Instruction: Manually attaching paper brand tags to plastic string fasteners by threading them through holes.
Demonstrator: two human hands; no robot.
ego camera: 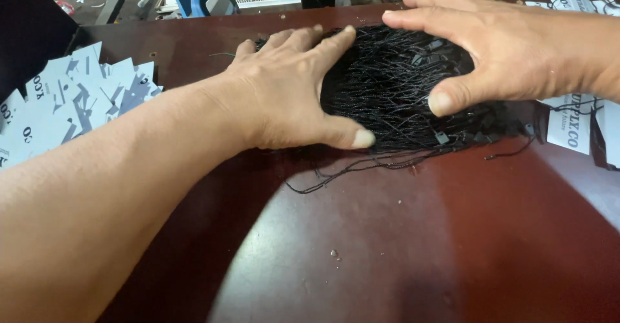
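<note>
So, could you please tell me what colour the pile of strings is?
Black; the pile of strings shows best in the head view.

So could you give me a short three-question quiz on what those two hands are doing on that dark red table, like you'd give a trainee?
1. True or false: both hands rest on the tangled pile of thin black strings.
2. Which side of the glossy dark red table has the fanned heap of white printed paper tags? A) the person's left B) the person's right C) dead centre
3. What do the left hand and right hand do to the pile?

Key
1. True.
2. A.
3. They press on it from both sides with spread fingers, thumbs toward the near edge; neither closes round anything.
</note>
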